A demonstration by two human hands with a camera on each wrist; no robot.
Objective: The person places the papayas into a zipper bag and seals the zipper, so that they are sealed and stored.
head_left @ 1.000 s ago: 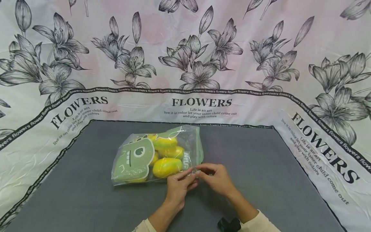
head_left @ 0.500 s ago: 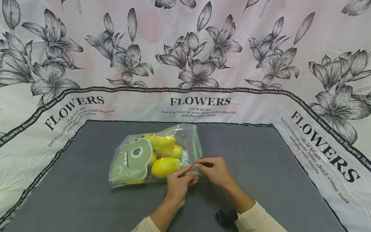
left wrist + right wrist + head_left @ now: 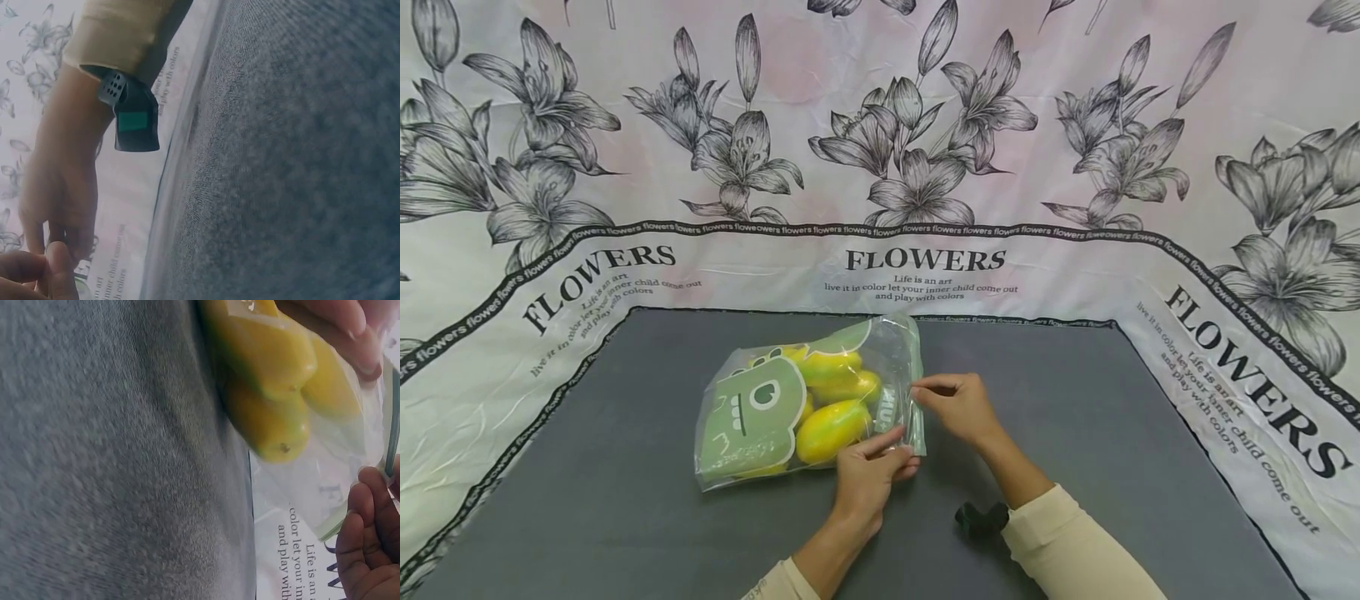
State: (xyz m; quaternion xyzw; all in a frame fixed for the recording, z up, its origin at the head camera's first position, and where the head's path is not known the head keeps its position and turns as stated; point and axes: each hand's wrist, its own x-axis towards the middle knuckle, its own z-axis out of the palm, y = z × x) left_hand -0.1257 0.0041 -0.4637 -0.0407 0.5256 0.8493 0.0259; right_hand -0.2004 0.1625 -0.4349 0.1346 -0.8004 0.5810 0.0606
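Observation:
A clear zip bag with a green cartoon monster print lies on the table, its green-edged mouth facing right. Inside are several yellow-green mangoes, seen close through the plastic in the right wrist view. My left hand pinches the near corner of the mouth. Farther along that edge, my right hand pinches the green zip strip between thumb and fingers; a small pale piece shows at its fingertips in the right wrist view. Only the tips of my left hand show in the left wrist view, below my right hand.
The grey cloth-covered table spreads around the bag. A white flower-printed curtain rises along its back and sides. A black wrist device sits beside the right sleeve.
My right hand has moved away from me along the bag's mouth, from the near corner toward its middle, still pinching. The left hand has stayed at the near corner.

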